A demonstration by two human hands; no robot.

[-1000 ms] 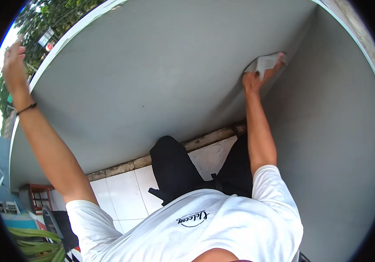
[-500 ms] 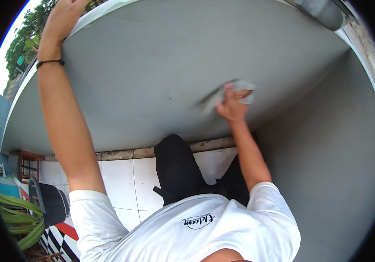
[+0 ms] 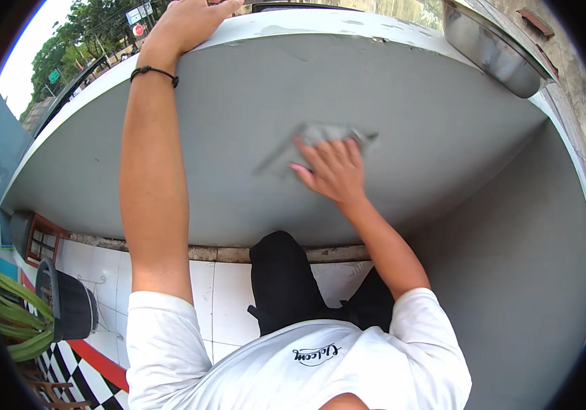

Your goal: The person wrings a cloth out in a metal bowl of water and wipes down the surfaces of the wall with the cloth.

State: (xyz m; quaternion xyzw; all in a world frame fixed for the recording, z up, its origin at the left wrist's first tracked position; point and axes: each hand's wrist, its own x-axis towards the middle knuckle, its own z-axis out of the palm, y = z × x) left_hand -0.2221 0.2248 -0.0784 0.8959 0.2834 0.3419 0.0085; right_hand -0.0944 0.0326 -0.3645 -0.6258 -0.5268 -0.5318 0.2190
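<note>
Under our right hand [image 3: 334, 169] we see a grey thin cloth [image 3: 317, 133] against a grey flat wall [image 3: 238, 96]. Our left hand [image 3: 190, 26] lies on its white ledge [image 3: 320, 22], where a round silver metal basin [image 3: 487, 55] sits right of both hands. Below them lies white square-tiled floor [image 3: 231, 294]; left is a black round plant pot [image 3: 74, 306].

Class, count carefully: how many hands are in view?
2: the left hand at the white top of the wall, the right hand over a grey sheet against the wall.

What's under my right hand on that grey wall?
Under your right hand is a thin grey sheet, blurred, perhaps cloth or paper, against the grey wall. The wall behind it is covered.
</note>
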